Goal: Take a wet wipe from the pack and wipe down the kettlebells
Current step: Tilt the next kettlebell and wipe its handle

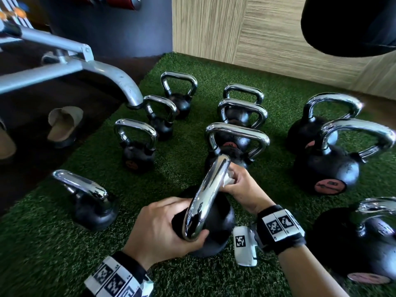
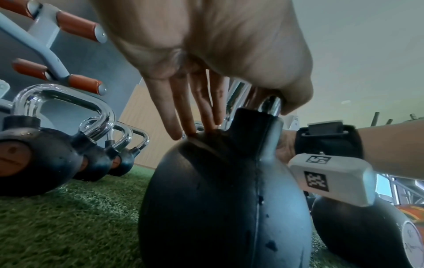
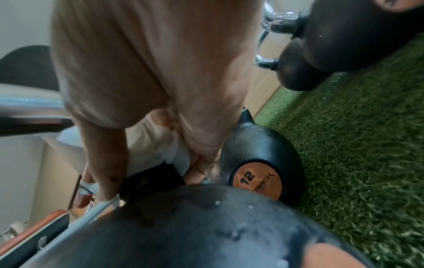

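A black kettlebell (image 1: 216, 221) with a chrome handle (image 1: 205, 198) stands on the green turf in the middle of the head view. My left hand (image 1: 162, 221) grips the near foot of the handle: the thumb curls round the chrome and the fingers (image 2: 183, 116) lie straight on the body (image 2: 218, 199). My right hand (image 1: 235, 185) pinches a crumpled white wet wipe (image 1: 228, 179) against the far side of the handle. The right wrist view shows the wipe (image 3: 156, 145) bunched under the palm, above the kettlebell's body (image 3: 206, 226). No wipe pack shows in any view.
Several more kettlebells stand around on the turf (image 1: 64, 243), the nearest just behind (image 1: 237, 142) and to the left (image 1: 90, 200) and right (image 1: 327, 166). A grey machine frame (image 1: 85, 67) and a sandal (image 1: 64, 125) lie left. A wood-panelled wall (image 1: 257, 28) closes the back.
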Available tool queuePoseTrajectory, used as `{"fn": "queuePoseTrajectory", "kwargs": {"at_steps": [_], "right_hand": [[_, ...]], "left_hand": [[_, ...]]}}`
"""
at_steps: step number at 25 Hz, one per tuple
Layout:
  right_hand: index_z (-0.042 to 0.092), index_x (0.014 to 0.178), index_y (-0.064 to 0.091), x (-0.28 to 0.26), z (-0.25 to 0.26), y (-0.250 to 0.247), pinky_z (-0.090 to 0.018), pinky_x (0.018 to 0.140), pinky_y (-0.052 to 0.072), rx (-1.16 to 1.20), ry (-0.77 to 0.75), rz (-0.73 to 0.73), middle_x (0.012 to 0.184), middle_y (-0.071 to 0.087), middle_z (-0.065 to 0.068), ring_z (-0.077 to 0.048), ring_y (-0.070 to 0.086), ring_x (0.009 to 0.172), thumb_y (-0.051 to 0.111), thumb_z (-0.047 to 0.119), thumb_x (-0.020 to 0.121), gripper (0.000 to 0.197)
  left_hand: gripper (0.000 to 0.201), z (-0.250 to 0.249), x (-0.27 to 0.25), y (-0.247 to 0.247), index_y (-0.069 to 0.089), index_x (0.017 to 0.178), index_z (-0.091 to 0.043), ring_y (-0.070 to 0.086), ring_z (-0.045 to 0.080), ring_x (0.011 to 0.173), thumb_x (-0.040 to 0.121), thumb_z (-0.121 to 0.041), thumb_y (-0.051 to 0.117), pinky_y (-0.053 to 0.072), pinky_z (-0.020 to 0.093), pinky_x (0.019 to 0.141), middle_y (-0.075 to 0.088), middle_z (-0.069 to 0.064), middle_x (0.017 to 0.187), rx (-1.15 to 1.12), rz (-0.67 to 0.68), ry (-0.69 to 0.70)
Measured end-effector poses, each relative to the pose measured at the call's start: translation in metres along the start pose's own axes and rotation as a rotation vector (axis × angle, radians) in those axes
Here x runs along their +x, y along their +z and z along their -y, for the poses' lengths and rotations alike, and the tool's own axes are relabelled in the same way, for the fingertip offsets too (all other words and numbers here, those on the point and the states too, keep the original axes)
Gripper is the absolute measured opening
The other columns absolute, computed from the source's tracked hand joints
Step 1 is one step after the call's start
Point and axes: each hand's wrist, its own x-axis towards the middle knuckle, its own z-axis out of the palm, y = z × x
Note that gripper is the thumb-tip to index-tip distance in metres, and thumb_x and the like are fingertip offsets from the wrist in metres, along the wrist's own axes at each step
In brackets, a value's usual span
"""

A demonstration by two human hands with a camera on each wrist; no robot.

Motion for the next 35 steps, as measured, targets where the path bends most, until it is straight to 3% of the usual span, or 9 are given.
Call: {"fn": "queuePoseTrajectory", "kwargs": {"at_steps": [4,7,13,21,23,25,29,31,35], "right_hand": [[0.015,0.106,0.07,-0.032,0.001,-0.003,-0.045,0.087,0.059,-0.05,-0.028,-0.194,0.099,0.078,-0.012,-0.025,0.074,0.091,0.087,0.01,0.076,0.035],[0.024,0.097,0.069,-0.071,-0.002,0.009,-0.047,0.078,0.058,-0.167,-0.022,-0.459,0.089,0.076,-0.002,-0.022,0.073,0.083,0.088,0.024,0.076,0.028],[0.027,0.092,0.068,-0.129,0.005,0.057,-0.033,0.07,0.058,-0.256,0.033,-0.902,0.081,0.073,0.016,-0.001,0.068,0.073,0.085,0.027,0.08,0.021],[0.031,0.112,0.075,-0.151,0.014,0.018,-0.029,0.066,0.061,-0.278,0.116,-0.612,0.091,0.079,0.018,-0.004,0.074,0.073,0.079,0.014,0.085,0.033],[0.029,0.101,0.079,-0.162,0.016,-0.007,-0.045,0.059,0.063,-0.232,0.142,-0.642,0.085,0.08,0.005,-0.022,0.074,0.06,0.073,0.001,0.086,0.033],[0.026,0.093,0.077,-0.17,0.024,-0.032,-0.048,0.058,0.061,-0.132,0.134,-0.742,0.077,0.077,-0.008,-0.032,0.069,0.059,0.078,0.01,0.084,0.019],[0.019,0.1,0.075,-0.196,0.058,-0.091,-0.025,0.057,0.055,0.081,0.078,-0.796,0.093,0.074,-0.019,-0.021,0.067,0.072,0.071,0.016,0.09,0.01],[0.022,0.105,0.074,-0.216,0.072,-0.126,-0.028,0.062,0.055,0.053,0.056,-0.801,0.101,0.074,-0.017,-0.022,0.071,0.081,0.056,0.019,0.082,0.03],[0.03,0.116,0.072,-0.246,0.087,-0.174,-0.044,0.089,0.055,-0.224,-0.006,-0.871,0.114,0.07,-0.004,-0.026,0.07,0.103,0.051,0.011,0.079,0.046]], "left_hand": [[0.035,0.013,0.002,-0.009,0.054,0.069,-0.047,0.061,-0.01,0.065,0.068,-0.048,0.089,0.046,0.006,0.062,0.058,-0.033,0.071,-0.073,-0.029,0.08],[0.034,0.026,0.006,-0.007,0.059,0.06,-0.032,0.067,-0.004,0.062,0.074,-0.04,0.089,0.054,0.022,0.057,0.069,-0.023,0.067,-0.124,-0.087,0.034],[0.022,0.033,0.052,-0.01,0.076,0.083,-0.034,0.069,-0.011,0.076,0.075,-0.054,0.082,0.052,0.011,0.066,0.073,-0.03,0.082,-0.093,0.109,-0.108],[0.039,0.027,0.074,-0.041,0.071,0.111,-0.044,0.069,-0.006,0.093,0.076,-0.037,0.086,0.057,0.027,0.088,0.073,-0.023,0.109,0.01,0.531,-0.208],[0.066,0.018,0.083,-0.059,0.049,0.138,-0.054,0.064,-0.003,0.081,0.086,-0.019,0.071,0.05,0.012,0.068,0.066,-0.016,0.124,0.356,0.68,-0.222],[0.082,-0.006,0.095,-0.07,0.033,0.147,-0.058,0.063,0.002,0.074,0.089,-0.008,0.061,0.048,0.016,0.057,0.064,-0.015,0.129,0.554,0.441,-0.168],[0.051,-0.11,0.109,-0.041,0.06,0.133,-0.05,0.072,-0.003,0.085,0.089,-0.028,0.073,0.052,0.014,0.068,0.062,-0.04,0.118,0.153,0.069,0.205],[0.04,-0.158,0.11,0.002,0.067,0.126,-0.047,0.064,-0.016,0.101,0.087,-0.04,0.074,0.046,0.003,0.085,0.064,-0.043,0.112,-0.087,0.178,0.309],[0.05,-0.199,0.116,0.101,0.062,0.134,-0.046,0.058,-0.016,0.113,0.087,-0.037,0.077,0.051,0.02,0.099,0.065,-0.037,0.119,-0.223,0.439,0.232]]}}
